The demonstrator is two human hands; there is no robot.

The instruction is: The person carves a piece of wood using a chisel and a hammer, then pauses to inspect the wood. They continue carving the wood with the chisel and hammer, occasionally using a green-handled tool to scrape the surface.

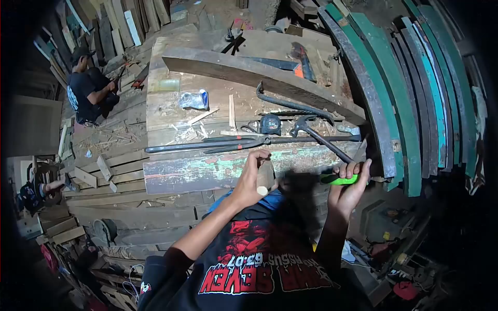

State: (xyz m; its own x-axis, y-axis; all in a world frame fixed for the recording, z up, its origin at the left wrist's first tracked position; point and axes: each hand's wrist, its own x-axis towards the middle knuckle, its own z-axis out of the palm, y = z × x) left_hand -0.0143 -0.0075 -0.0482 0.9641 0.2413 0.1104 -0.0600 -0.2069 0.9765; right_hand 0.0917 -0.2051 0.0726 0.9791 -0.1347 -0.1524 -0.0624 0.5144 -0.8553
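Note:
My left hand (pixel 248 185) is closed around a short wooden piece (pixel 265 175) with a pale, rounded end facing me. To the right, my right hand (pixel 348 189) grips a tool with a green and black handle (pixel 342 180); its working end is lost in shadow, so its kind is unclear. Both hands are above the near edge of the workbench (pixel 207 168), whose front plank has peeling green paint. Just beyond them lie a claw hammer (pixel 327 142), long-handled tongs (pixel 238 143), a black tape measure (pixel 270 124) and a bent pry bar (pixel 295 103).
A long wooden beam (pixel 259 78) crosses the bench, with a handsaw (pixel 275 63) behind it. A crumpled packet (pixel 193 99) lies among wood shavings. Painted planks (pixel 384 78) stand at the right. One person (pixel 85 88) sits at the far left; another (pixel 33 194) is partly visible below.

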